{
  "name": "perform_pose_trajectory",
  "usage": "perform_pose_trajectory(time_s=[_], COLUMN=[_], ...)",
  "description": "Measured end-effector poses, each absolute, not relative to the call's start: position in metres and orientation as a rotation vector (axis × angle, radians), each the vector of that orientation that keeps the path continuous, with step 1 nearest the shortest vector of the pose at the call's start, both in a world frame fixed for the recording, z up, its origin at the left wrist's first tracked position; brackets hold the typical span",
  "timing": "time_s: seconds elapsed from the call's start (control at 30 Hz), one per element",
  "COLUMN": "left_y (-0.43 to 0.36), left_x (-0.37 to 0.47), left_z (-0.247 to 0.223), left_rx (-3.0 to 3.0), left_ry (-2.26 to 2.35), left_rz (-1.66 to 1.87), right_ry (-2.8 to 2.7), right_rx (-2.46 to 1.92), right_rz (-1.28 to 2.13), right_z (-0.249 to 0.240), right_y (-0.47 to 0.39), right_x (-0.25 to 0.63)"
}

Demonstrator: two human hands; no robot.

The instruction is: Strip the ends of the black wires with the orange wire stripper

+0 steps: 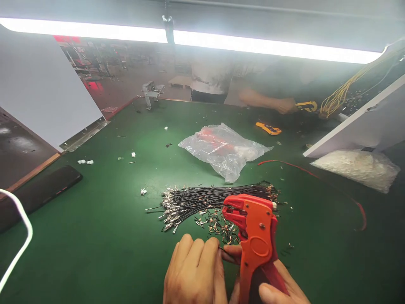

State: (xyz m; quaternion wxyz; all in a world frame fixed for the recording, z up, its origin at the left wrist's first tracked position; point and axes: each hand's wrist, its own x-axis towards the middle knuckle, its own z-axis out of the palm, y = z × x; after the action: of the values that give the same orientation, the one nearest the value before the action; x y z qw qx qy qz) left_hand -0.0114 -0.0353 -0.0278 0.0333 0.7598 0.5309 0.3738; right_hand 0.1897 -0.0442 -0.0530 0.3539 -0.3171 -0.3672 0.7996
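My right hand [281, 287] is wrapped round the handles of a red and orange wire stripper [257, 240], held upright with its jaws pointing left. My left hand [196, 270] is closed just left of the tool, knuckles up. A thin black wire [224, 251] shows between its fingers and a fingertip of my right hand; most of it is hidden. Behind the hands lies a bundle of black wires [202, 196] with metal terminals at the left ends and bare copper at the right. Cut wire scraps [221, 226] are scattered in front of the bundle.
On the green table [110, 236] lie a clear plastic bag [224, 147], a yellow-orange tool [268, 128] and a red wire [291, 165]. A dark flat object [47, 194] sits left. Across the table, another person's hand [283, 105] holds a yellow tool [306, 106]. A light tube [110, 31] hangs overhead.
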Motion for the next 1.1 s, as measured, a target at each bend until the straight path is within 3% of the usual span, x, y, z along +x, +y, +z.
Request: perform_pose_trajectory(time_s=[0.23,0.37,0.5,0.63,0.77,0.9,1.1], left_y=[-0.034,-0.027,-0.026,-0.037,-0.043,-0.029,-0.002], left_x=[-0.01,-0.012,-0.015,-0.015,-0.011,-0.017,-0.039], left_z=[-0.029,-0.025,-0.014,-0.014,-0.021,-0.013,0.0], left_rx=[2.375,2.385,2.334,2.313,1.692,0.833,0.658], left_ry=[1.671,1.604,1.902,1.845,1.831,1.437,1.34], left_rz=[1.048,1.15,1.311,1.213,1.047,0.959,1.036], right_ry=[-1.016,-1.095,-1.001,-0.952,-0.843,-0.845,-0.939], right_rx=[-0.725,-0.78,-0.797,-0.772,-0.715,-0.678,-0.575], right_rz=[2.085,2.0,1.978,1.992,2.013,2.056,2.077], right_z=[-0.051,-0.053,-0.049,-0.047,-0.043,-0.039,-0.056], right_y=[-0.035,-0.034,-0.034,-0.036,-0.036,-0.037,-0.038], right_x=[0.186,0.189,0.188,0.186,0.183,0.178,0.168])
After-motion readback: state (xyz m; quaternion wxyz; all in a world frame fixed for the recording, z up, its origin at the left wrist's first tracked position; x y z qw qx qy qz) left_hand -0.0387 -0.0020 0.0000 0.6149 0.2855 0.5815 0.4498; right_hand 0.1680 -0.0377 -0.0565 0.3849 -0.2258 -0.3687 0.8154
